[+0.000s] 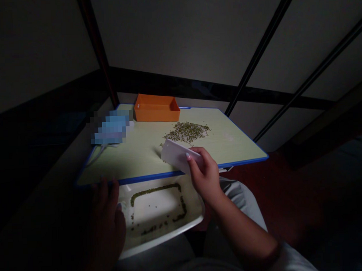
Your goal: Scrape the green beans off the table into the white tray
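My right hand [207, 175] is closed around a flat white plate-like scraper [178, 154], thumb on its near face. The scraper is tilted over the front part of the table, just short of a loose pile of small green mung beans [188, 131]. A white basin [161, 237] sits above my lap under the table's front edge. More beans line the edges of its floor, and a few lie scattered in the middle. In shadow, my left hand [108, 218] grips the basin's left side, its fingers partly lost in the dark.
The small pale table [140, 155] has a blue rim. An orange open box [157, 112] stands at its back edge. A blurred-out bluish object [112, 128] with a pale cable [95, 156] lies at the left. Panelled walls rise behind the table.
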Motion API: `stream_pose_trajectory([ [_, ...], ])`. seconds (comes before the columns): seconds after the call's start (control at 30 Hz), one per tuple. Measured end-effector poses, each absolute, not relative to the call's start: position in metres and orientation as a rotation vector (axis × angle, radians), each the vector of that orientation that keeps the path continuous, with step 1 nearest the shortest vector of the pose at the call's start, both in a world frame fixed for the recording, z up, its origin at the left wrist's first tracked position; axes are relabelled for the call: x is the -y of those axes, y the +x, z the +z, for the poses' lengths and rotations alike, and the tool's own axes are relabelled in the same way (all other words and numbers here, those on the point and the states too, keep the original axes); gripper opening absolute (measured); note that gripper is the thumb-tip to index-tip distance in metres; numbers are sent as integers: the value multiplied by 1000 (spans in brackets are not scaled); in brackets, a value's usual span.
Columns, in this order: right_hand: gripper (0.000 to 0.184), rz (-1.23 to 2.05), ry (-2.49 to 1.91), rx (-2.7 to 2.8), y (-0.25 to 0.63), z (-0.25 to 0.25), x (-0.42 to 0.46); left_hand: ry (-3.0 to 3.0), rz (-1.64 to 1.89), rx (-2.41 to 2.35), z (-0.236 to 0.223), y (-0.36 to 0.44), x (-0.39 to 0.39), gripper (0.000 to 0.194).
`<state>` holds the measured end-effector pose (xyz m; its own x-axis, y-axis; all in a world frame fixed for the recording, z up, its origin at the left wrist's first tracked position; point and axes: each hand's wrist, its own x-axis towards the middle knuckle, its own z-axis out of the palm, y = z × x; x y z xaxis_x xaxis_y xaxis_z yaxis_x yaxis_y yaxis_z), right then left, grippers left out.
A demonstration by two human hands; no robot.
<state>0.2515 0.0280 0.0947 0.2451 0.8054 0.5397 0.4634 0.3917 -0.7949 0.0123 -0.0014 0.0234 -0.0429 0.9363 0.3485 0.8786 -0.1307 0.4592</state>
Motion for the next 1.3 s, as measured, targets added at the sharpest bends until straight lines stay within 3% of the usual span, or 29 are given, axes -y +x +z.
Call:
stream_pose_trajectory([
  [0.93,9,275,-1289,1399,267,98,-12,2037,916,-1991,34,18,4,55],
  [1.3,12,322,-1280,1412,261,101,-19,2260,1051,-1968,8,8,0,59],
])
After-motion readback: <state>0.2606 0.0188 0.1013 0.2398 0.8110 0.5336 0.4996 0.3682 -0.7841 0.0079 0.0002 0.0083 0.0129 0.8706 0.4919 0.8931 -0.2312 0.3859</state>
